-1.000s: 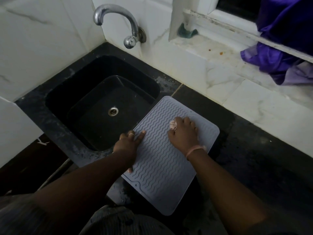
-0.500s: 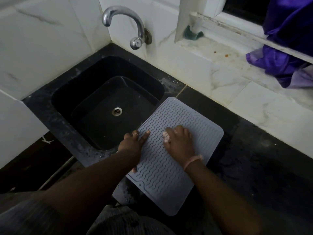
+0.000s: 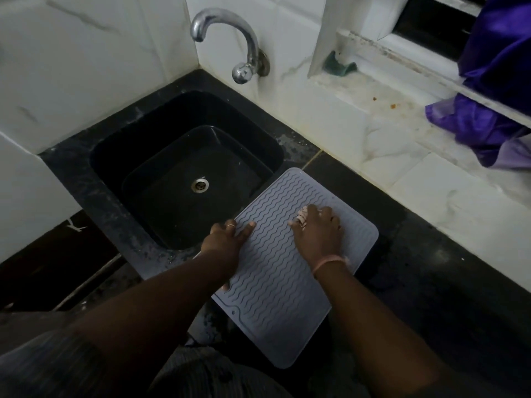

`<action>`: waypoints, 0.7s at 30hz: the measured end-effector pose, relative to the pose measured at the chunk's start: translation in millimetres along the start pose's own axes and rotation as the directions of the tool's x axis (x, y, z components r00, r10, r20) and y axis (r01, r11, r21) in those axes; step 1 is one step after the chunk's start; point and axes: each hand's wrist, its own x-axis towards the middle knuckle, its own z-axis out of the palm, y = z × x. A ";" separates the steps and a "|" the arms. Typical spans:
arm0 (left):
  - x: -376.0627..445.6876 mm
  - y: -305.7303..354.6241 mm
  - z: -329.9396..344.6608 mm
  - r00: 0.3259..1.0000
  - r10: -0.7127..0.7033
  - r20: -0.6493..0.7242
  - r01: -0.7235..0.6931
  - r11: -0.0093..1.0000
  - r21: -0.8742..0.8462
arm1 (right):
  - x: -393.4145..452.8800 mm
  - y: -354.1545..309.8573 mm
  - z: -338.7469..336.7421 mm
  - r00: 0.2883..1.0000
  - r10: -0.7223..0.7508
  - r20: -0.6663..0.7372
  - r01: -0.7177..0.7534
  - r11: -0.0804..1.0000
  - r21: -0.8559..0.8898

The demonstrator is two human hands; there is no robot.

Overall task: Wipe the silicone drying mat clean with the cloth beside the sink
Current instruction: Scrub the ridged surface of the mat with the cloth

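The grey silicone mat [image 3: 283, 262] lies on the dark counter just right of the black sink [image 3: 184, 168], one corner over the sink's rim. The right hand [image 3: 317, 232] presses a bunched pale cloth [image 3: 301, 215] onto the mat, fingers curled over it. The left hand [image 3: 227, 239] rests flat on the mat's sink-side edge, fingers straight

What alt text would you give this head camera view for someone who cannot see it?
A person's right hand presses a small pale cloth on a grey wavy-ribbed silicone mat, while the left hand rests flat on the mat's left edge. The mat lies on a dark counter beside a black sink under a chrome tap.
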 end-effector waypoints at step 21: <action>-14.6 -9.3 11.2 0.997 0.060 -0.053 -0.059 0.998 0.020 | -151.9 -57.5 1.4 0.869 -0.412 0.272 0.283 0.867 0.410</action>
